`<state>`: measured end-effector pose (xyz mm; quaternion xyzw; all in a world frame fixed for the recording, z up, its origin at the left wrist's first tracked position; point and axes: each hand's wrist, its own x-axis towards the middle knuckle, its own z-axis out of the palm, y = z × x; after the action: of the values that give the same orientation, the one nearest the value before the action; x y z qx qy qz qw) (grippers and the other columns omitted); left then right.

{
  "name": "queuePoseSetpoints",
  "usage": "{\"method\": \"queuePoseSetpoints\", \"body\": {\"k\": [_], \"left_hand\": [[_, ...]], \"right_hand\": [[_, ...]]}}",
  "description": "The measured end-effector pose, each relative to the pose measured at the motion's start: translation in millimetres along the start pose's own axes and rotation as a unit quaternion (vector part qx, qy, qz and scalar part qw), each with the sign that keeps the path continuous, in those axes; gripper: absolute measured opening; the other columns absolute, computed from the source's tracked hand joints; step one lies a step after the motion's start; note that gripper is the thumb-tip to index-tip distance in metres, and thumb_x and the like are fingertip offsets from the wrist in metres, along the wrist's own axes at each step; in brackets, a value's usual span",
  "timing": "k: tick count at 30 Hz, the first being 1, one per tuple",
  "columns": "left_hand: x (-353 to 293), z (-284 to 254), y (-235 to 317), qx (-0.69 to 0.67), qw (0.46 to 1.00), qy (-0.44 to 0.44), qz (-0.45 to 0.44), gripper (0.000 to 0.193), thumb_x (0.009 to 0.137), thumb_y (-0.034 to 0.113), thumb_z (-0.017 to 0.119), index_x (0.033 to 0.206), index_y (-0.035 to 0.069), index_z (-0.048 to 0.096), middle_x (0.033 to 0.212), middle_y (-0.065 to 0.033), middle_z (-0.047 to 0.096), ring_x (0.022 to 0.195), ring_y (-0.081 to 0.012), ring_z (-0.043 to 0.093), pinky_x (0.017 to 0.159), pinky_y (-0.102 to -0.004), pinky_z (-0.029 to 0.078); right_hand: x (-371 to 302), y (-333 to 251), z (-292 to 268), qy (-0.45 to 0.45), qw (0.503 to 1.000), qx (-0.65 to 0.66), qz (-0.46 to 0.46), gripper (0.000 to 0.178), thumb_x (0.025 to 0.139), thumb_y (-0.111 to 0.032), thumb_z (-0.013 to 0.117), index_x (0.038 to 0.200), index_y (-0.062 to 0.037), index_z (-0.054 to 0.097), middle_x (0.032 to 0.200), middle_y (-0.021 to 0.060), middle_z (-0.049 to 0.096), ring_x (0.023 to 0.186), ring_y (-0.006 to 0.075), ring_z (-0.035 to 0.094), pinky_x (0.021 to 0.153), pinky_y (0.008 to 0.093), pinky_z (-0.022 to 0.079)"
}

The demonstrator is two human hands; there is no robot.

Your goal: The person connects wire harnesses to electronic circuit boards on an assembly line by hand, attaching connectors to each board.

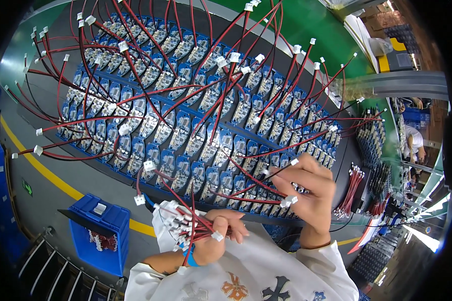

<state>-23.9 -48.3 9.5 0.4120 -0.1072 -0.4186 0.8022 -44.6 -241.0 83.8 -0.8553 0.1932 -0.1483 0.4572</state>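
Hands first: over the tray of blue circuit boards point(186, 130), our left hand point(213, 236) clenches a limp, light bundle of red leads point(186, 226) while our right hand point(309, 193) pinches one white connector point(288, 201), the firmest hold.

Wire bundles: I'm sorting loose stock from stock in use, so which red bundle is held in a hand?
The bundle of red wires gripped in the left hand; the other red bundle lies untouched on the bench at right.
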Motion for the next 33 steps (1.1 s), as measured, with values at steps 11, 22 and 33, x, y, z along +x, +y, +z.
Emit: {"method": "queuePoseSetpoints", "body": {"k": [11,22,33], "left_hand": [[2.8,0.5,2.8,0.006,0.998,-0.006,-0.056,0.028,0.096,0.025,0.028,0.101,0.002,0.043,0.071,-0.0134,0.058,0.051,-0.0133,0.053,0.045,-0.0226,0.041],[6.3,-4.8,-1.9,0.002,0.998,0.014,-0.054,0.028,0.096,0.023,0.026,0.101,0.001,0.042,0.108,-0.021,0.053,0.062,-0.0194,0.061,0.043,-0.0234,0.041],[6.6,-3.8,4.2,0.013,0.997,0.018,-0.077,0.033,0.096,0.025,0.026,0.1,-0.002,0.044,0.106,-0.0188,0.052,0.064,-0.021,0.062,0.044,-0.0234,0.043]], "right_hand": [[26.3,-6.7,11.0,-0.148,0.915,-0.358,-0.115,0.01,0.06,-0.011,0.067,0.068,-0.0075,0.062,0.072,0.0032,0.052,0.068,0.0199,0.054,0.048,0.0322,0.042],[45.3,-21.3,12.4,-0.277,0.839,-0.432,-0.18,0.011,0.059,-0.008,0.059,0.069,-0.0049,0.056,0.067,0.005,0.048,0.066,0.0199,0.054,0.047,0.0316,0.042],[50.7,-5.3,16.1,-0.307,0.842,-0.391,-0.211,0.006,0.063,-0.007,0.057,0.068,-0.0051,0.054,0.065,0.0066,0.048,0.064,0.0241,0.052,0.052,0.0361,0.041]]}}
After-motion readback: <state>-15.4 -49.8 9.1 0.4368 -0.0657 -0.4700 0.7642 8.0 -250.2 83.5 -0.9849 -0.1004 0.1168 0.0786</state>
